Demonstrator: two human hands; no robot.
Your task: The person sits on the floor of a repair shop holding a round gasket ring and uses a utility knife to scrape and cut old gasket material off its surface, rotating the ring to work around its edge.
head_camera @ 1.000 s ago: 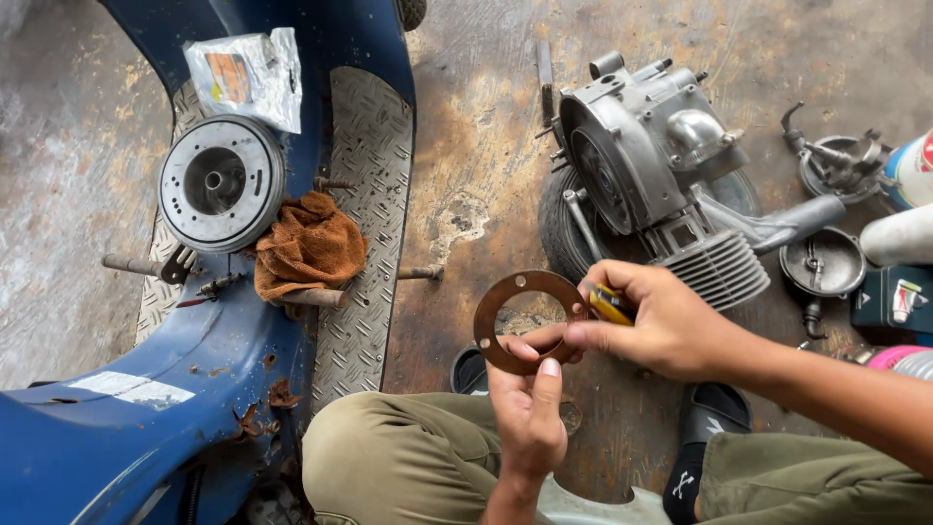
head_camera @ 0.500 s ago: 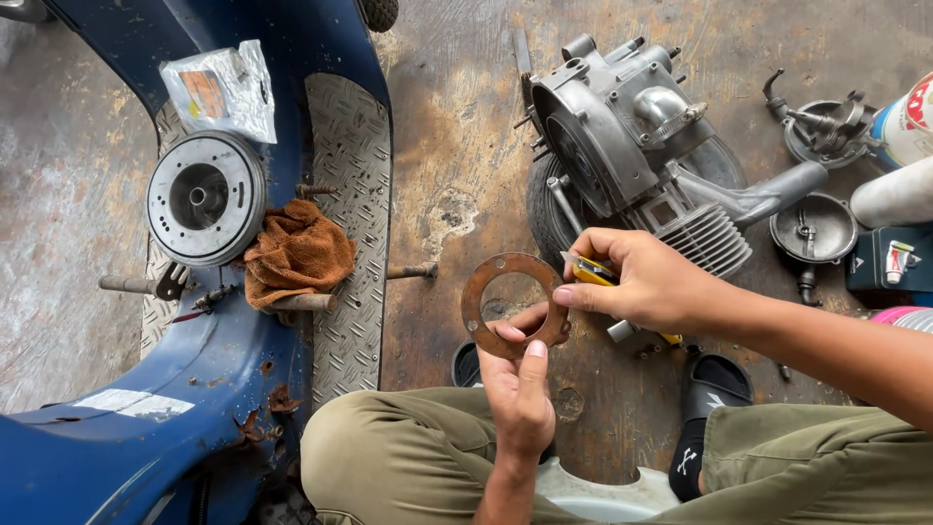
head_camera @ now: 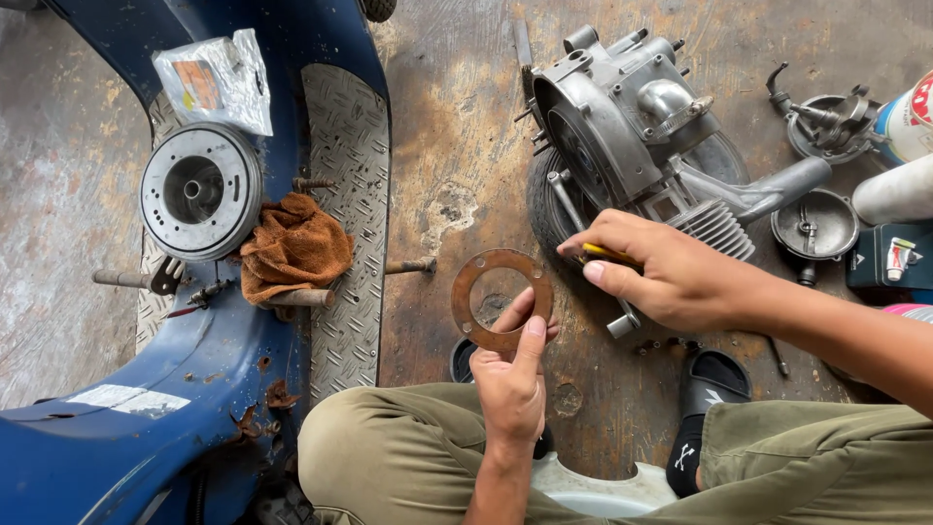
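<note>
Above the person's lap, the left hand [head_camera: 512, 374] pinches a rusty flat ring [head_camera: 501, 299] by its lower edge, thumb in front and fingers behind, holding it upright over the stained floor [head_camera: 457, 146]. Just right of the ring, not touching it, the right hand [head_camera: 661, 272] is closed around a yellow-handled tool [head_camera: 607, 255], knuckles up; the tool's tip is hidden. Beyond that hand lies a grey engine [head_camera: 632, 126] with cooling fins, resting on a small wheel. On the left, a blue scooter body [head_camera: 117, 428] carries a ribbed footplate [head_camera: 345, 194], where a round flywheel [head_camera: 199, 190], a brown rag [head_camera: 294, 248] and a plastic bag [head_camera: 216, 80] sit close together. At far right, well apart from both hands, lie two round metal covers [head_camera: 814, 226] and a dark box [head_camera: 889, 258].
</note>
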